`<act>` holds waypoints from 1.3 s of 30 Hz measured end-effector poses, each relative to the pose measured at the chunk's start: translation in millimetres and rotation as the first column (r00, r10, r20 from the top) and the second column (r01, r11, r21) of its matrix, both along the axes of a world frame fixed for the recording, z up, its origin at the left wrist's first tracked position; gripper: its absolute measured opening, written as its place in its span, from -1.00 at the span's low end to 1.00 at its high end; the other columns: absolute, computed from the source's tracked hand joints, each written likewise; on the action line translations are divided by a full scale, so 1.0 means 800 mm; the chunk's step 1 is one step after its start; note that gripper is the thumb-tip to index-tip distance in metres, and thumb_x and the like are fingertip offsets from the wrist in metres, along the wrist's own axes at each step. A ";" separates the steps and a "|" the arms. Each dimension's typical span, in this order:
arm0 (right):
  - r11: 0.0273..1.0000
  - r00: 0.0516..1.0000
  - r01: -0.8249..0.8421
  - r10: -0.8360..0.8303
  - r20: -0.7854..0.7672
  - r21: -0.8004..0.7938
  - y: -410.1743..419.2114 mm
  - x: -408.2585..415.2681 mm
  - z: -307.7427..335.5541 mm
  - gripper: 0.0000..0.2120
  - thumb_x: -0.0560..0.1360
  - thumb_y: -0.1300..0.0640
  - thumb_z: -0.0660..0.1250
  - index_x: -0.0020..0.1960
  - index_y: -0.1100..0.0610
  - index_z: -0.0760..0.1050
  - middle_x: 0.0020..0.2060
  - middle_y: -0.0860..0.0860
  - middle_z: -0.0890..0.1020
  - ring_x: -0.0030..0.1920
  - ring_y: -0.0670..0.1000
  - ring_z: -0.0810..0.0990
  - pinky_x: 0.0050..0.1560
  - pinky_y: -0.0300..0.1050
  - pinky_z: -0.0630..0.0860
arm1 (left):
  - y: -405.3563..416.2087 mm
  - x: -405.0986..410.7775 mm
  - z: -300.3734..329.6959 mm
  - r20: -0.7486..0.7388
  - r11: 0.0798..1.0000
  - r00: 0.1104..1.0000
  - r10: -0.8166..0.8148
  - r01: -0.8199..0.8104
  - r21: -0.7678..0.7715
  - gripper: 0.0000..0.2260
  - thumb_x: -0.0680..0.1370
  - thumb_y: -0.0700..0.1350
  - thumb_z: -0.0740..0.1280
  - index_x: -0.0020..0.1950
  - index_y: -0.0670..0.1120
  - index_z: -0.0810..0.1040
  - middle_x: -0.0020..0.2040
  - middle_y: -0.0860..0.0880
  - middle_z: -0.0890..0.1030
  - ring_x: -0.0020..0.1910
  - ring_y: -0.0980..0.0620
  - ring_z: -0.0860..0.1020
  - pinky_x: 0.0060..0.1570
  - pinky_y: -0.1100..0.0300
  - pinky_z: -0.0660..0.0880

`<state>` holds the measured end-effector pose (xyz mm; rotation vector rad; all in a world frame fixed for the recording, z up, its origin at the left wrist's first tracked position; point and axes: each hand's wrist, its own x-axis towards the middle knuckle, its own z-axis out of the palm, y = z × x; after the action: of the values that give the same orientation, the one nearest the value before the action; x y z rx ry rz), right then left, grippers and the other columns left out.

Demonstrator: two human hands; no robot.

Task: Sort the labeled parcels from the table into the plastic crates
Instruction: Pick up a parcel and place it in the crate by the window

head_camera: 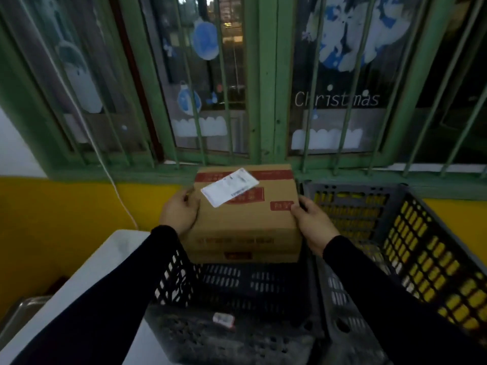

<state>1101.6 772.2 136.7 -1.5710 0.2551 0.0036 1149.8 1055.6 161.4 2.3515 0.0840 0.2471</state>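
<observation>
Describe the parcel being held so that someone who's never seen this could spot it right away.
Look below the green barred window, at the black plastic crate in front. Above its far end, both hands hold a brown cardboard box. It alone carries red printing and a white label stuck askew on top.

A brown cardboard parcel [245, 217] bearing a skewed white shipping label [229, 187] sits tilted over a black plastic crate [232, 306], beside a grey crate [411, 248].

Box [245, 214] held over left crate [237, 333], far end; second crate [395, 246] just right; window [263, 88] behind both.
</observation>
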 end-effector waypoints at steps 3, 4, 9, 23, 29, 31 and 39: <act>0.988 0.992 0.015 -0.034 -0.124 -0.152 0.011 0.026 -0.024 -0.67 0.66 0.10 0.19 0.41 0.08 0.37 0.24 0.05 0.58 0.11 0.08 0.59 0.14 0.06 0.58 | 0.008 0.034 -0.038 -0.101 0.988 0.991 -0.087 0.098 0.119 -0.62 0.68 -0.07 0.15 0.51 -0.04 0.33 0.32 -0.16 0.54 0.17 -0.21 0.53 0.00 0.07 0.45; 0.978 0.986 0.023 -0.056 -0.158 -0.206 0.017 0.033 -0.028 -0.74 0.64 0.14 0.22 0.33 0.09 0.41 0.20 0.04 0.59 0.09 0.08 0.59 0.14 0.03 0.58 | 0.008 0.045 -0.050 -0.133 0.978 0.984 -0.116 0.136 0.155 -0.61 0.68 -0.10 0.14 0.52 -0.05 0.32 0.40 -0.16 0.47 0.24 -0.22 0.50 0.08 0.05 0.44; 0.930 0.930 0.015 -0.148 -0.337 -0.368 0.052 0.060 -0.063 -0.50 0.54 0.13 0.41 0.39 0.19 0.30 0.25 0.09 0.50 0.22 0.21 0.50 0.15 0.03 0.52 | 0.000 0.086 -0.099 -0.380 0.919 0.889 -0.253 0.344 0.191 -0.57 0.68 -0.02 0.06 0.55 -0.06 0.21 0.42 -0.24 0.41 0.27 -0.24 0.48 0.24 -0.01 0.45; 0.935 0.861 0.121 -0.266 -0.433 -0.335 0.055 0.119 -0.200 -0.29 0.48 0.19 0.36 0.56 0.04 0.17 0.42 0.17 0.40 0.32 0.25 0.45 0.30 0.05 0.45 | -0.016 0.122 -0.199 -0.486 0.948 0.826 -0.286 0.317 -0.020 -0.59 0.65 -0.22 0.13 0.52 -0.09 0.26 0.54 -0.12 0.22 0.48 -0.12 0.26 0.40 0.21 0.21; 0.823 0.876 -0.065 -0.224 -0.428 -0.564 0.066 0.112 -0.202 -0.31 0.55 -0.09 0.30 0.59 -0.02 0.09 0.59 0.06 0.01 0.51 0.20 0.21 0.47 -0.05 0.26 | -0.024 0.120 -0.213 -0.556 0.897 0.776 -0.297 0.426 0.117 -0.37 0.52 0.03 0.24 0.58 0.04 0.16 0.59 -0.11 -0.09 0.54 -0.17 0.07 0.44 0.18 0.22; 0.767 0.864 -0.184 -0.173 -0.474 -0.615 0.072 0.103 -0.200 -0.15 0.47 -0.24 0.35 0.60 -0.07 0.00 0.59 0.03 -0.13 0.53 0.21 0.13 0.48 -0.03 0.23 | -0.026 0.121 -0.212 -0.636 0.819 0.713 -0.296 0.532 0.215 -0.21 0.50 0.17 0.34 0.60 0.10 -0.02 0.59 -0.10 -0.21 0.56 -0.23 -0.07 0.47 0.11 0.16; 0.780 0.864 -0.192 -0.154 -0.480 -0.596 0.075 0.107 -0.200 0.14 0.25 -0.35 0.51 0.60 -0.14 -0.10 0.57 0.02 -0.22 0.55 0.22 0.00 0.51 0.08 0.20 | -0.025 0.137 -0.230 -0.610 0.726 0.704 -0.365 0.625 0.287 -0.06 0.42 0.17 0.47 0.59 0.20 -0.11 0.58 -0.08 -0.32 0.54 -0.25 -0.26 0.52 0.00 0.07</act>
<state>1187.2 832.4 -23.1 -2.2373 0.7165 0.3966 1259.3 1035.7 -22.9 2.7491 -0.4339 -0.7443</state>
